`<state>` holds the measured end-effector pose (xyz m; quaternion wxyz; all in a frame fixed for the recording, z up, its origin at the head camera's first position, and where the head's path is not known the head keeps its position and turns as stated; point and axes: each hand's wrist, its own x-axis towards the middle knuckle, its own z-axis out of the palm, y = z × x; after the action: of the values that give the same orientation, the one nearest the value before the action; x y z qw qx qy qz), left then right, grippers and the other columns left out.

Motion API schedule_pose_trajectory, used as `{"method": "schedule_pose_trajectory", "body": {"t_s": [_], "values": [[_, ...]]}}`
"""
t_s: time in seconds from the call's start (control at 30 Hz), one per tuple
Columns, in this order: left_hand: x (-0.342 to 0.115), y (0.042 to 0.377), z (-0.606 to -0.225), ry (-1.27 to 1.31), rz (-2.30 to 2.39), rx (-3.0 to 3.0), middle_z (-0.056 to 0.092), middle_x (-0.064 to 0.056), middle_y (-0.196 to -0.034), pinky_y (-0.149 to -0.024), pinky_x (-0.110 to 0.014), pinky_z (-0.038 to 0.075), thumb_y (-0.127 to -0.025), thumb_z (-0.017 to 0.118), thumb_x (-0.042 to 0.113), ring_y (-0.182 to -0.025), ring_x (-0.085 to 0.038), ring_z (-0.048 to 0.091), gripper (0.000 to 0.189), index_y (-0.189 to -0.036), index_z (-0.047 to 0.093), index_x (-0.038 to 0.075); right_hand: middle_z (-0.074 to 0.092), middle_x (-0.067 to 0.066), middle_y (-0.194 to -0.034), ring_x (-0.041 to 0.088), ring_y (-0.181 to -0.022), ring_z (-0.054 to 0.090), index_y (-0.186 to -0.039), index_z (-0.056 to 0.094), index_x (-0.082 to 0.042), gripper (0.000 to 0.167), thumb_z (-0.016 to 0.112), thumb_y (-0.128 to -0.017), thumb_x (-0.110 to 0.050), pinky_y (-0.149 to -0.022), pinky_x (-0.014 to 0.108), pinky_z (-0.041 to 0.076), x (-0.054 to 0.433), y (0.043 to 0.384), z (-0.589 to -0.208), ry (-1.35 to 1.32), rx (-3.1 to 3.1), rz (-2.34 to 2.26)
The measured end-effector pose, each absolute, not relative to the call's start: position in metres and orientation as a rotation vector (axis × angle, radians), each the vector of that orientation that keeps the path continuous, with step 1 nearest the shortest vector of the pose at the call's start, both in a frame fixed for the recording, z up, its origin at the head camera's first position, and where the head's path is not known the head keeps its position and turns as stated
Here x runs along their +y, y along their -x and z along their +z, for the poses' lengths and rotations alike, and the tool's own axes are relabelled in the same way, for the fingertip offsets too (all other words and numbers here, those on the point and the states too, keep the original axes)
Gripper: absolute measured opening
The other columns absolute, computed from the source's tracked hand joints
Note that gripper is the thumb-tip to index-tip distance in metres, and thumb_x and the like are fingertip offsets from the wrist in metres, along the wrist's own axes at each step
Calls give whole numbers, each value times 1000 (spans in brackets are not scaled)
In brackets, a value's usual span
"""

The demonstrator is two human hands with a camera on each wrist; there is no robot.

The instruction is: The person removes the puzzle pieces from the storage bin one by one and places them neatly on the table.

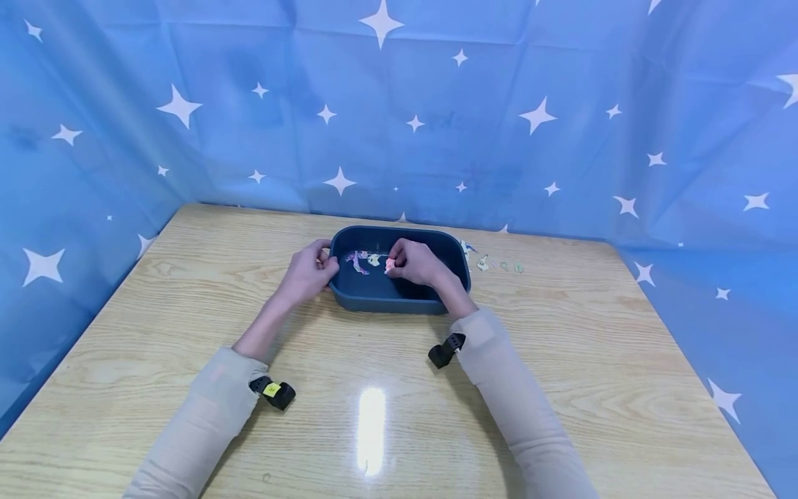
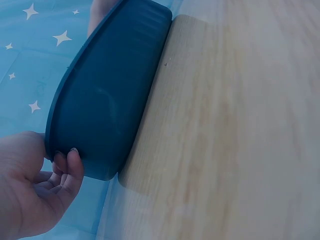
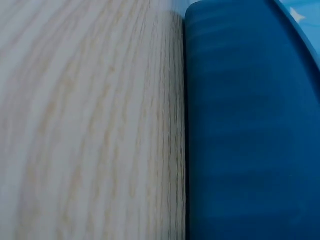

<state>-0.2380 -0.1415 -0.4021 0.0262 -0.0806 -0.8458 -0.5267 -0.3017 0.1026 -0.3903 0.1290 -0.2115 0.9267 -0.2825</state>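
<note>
A dark blue bin (image 1: 399, 305) with rounded corners stands on the table. Its left end is gripped by my left hand (image 1: 309, 269), thumb over the rim; the left wrist view shows that hand's curled fingers (image 2: 74, 172) against the bin's outer wall (image 2: 107, 100). Inside the bin my right hand (image 1: 416, 263) pinches a small pink-red flat cutout (image 1: 390, 265). A purple cutout (image 1: 358, 262) and a pale cutout (image 1: 373, 260) lie on the bin floor to its left. In the right wrist view only the bin's side wall (image 3: 250, 125) and table show, with the hand hidden.
Several small flat cutouts lie on the table right of the bin, among them a pale one (image 1: 483, 263) and a green one (image 1: 519, 268). The wood-grain table (image 1: 324, 416) meets a blue star-patterned curtain (image 1: 436, 152) at the back and sides.
</note>
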Motion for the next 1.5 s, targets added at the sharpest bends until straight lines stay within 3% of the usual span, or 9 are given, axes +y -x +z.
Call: {"method": "schedule_pose_trajectory", "body": {"t_s": [0.23, 0.4, 0.63, 0.87, 1.17, 1.5], "values": [[-141, 237, -401, 245, -1621, -2619, 55, -11, -86, -56, -40, 63, -98, 53, 7, -62, -14, 59, 41, -137, 53, -6, 70, 8, -93, 22, -77, 66, -105, 63, -4, 12, 69, -97, -11, -67, 32, 58, 106, 297, -387, 663, 2655, -1067], [-140, 237, -401, 240, -1626, -2617, 54, -10, -86, -56, -41, 63, -98, 53, 7, -62, -14, 59, 41, -137, 53, -6, 71, 9, -89, 29, -77, 67, -102, 67, -6, 12, 70, -96, -16, -62, 31, 58, 111, 293, -382, 682, 2693, -1218], [-141, 238, -401, 251, -1624, -2602, 54, -10, -86, -55, -41, 63, -97, 54, 6, -61, -13, 59, 40, -135, 54, -6, 72, 9, -90, 32, -78, 69, -101, 69, -4, 17, 71, -96, -20, -64, 33, 60, 123, 284, -372, 654, 2753, -1315], [-143, 238, -400, 223, -1604, -2612, 54, -11, -87, -55, -41, 63, -97, 54, 6, -60, -12, 58, 39, -134, 55, -5, 71, 19, -94, 32, -78, 69, -102, 69, -2, 26, 70, -97, -27, -69, 41, 62, 144, 278, -365, 615, 2684, -1477], [-145, 240, -401, 238, -1606, -2621, 54, -11, -86, -56, -41, 64, -97, 53, 6, -60, -13, 60, 41, -136, 53, -8, 70, 23, -95, 38, -78, 68, -114, 67, 2, 32, 66, -100, -27, -65, 34, 62, 178, 275, -359, 583, 2719, -1532], [-152, 241, -399, 226, -1594, -2634, 54, -10, -87, -59, -41, 64, -97, 54, 6, -63, -13, 58, 42, -137, 53, -6, 68, 15, -80, 23, -61, 62, -101, 68, 0, 34, 70, -96, -34, -51, 26, 54, 218, 276, -359, 488, 2785, -1582]]}}
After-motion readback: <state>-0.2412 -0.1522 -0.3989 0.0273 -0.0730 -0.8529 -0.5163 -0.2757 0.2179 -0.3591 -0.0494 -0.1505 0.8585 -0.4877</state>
